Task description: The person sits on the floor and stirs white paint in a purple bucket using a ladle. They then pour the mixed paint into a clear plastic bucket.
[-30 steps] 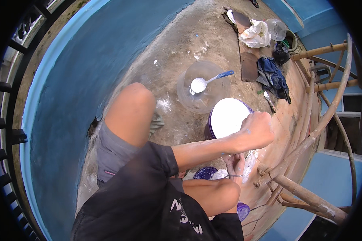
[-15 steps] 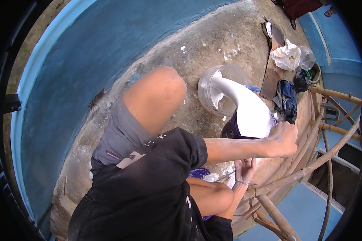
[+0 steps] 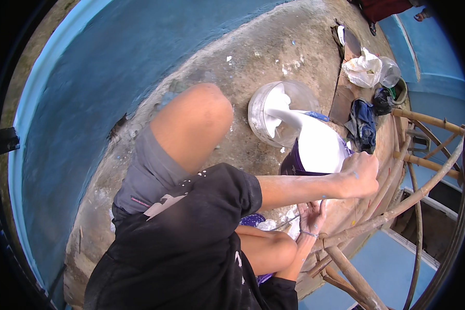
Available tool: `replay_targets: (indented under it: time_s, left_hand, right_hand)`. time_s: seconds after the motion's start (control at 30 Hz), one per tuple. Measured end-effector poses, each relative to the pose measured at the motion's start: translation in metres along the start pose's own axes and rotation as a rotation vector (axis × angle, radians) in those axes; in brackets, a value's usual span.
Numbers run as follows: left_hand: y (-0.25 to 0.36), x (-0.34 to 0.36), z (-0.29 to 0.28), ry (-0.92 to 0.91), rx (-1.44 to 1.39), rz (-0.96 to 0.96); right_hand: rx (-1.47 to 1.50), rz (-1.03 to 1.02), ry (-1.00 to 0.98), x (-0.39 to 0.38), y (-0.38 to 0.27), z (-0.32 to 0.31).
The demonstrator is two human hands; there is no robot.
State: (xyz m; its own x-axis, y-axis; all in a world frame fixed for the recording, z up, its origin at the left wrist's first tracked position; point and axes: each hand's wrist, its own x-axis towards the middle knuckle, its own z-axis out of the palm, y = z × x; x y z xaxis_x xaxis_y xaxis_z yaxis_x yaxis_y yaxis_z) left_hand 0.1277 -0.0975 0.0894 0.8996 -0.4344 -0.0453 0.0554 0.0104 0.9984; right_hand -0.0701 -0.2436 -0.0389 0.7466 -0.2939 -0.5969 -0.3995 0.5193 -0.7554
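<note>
Thick white paint (image 3: 287,118) runs from a tilted purple paint bucket (image 3: 290,164) into a clear plastic bucket (image 3: 257,121) standing on the ground. White paint has heaped up inside the clear one. My left hand (image 3: 360,175) is closed at the purple bucket's right rim, its forearm crossing in front of the bucket's lower part. Below that forearm, my right hand (image 3: 311,219), with a bracelet at the wrist, is turned palm up against the bucket's underside. Its fingertips and the bucket's base are hidden behind my left arm.
A blue wall (image 3: 98,77) curves along the left. Bamboo poles (image 3: 398,209) form a frame at the right. Beyond the buckets lie a wooden board (image 3: 342,101), a white sack (image 3: 364,68) and dark cloth (image 3: 363,126). Another person's dark red garment (image 3: 385,9) shows at the top right.
The paint stream has thinned, and more white paint lies in the clear bucket. Both hands keep their places on the purple bucket; the whole view has shifted slightly.
</note>
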Motion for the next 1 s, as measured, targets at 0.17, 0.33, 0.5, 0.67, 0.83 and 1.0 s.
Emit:
replay_targets:
  time_s: [0.17,0.33,0.5,0.67,0.83,1.0]
  left_hand:
    - [-0.002,0.000,-0.004,-0.020,-0.012,0.011]
    - [-0.005,-0.003,-0.004,-0.030,-0.006,-0.005]
    - [-0.008,-0.005,-0.004,-0.024,-0.003,-0.007]
    - [-0.007,-0.011,-0.011,-0.001,-0.015,0.009]
    - [0.000,-0.027,-0.022,0.032,0.007,-0.010]
    - [0.002,-0.031,-0.022,0.073,0.026,0.003]
  right_hand:
    - [0.003,0.026,-0.042,0.000,-0.001,-0.003]
    - [-0.037,0.025,-0.008,0.000,-0.001,-0.007]
    - [-0.030,0.049,-0.020,-0.001,0.000,-0.008]
    - [-0.038,0.043,-0.008,-0.002,0.001,-0.011]
    - [-0.017,0.069,-0.031,-0.002,0.002,-0.015]
    - [-0.025,0.074,-0.007,-0.003,0.002,-0.017]
